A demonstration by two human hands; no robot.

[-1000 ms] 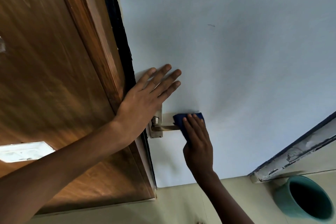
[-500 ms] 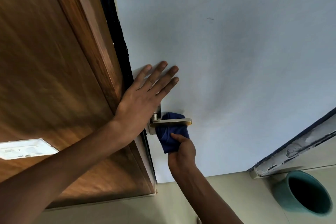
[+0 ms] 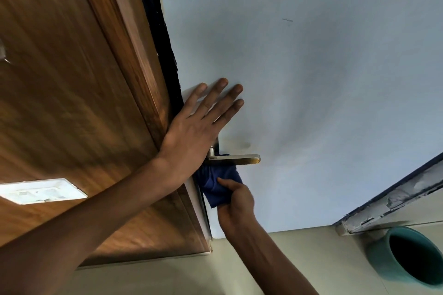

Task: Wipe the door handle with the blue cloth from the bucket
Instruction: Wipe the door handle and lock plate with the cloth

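While left hand [image 3: 191, 132] stays flat | blue cloth [image 3: 217, 183] unmoved under handle [image 3: 239, 158]

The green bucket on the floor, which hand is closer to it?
The right hand. It holds the blue cloth under the door handle, left of the green bucket. The left hand lies flat on the door, farther away.

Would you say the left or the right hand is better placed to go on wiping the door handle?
Right. The right hand grips the blue cloth against the door handle; the left hand lies flat, bracing the door.
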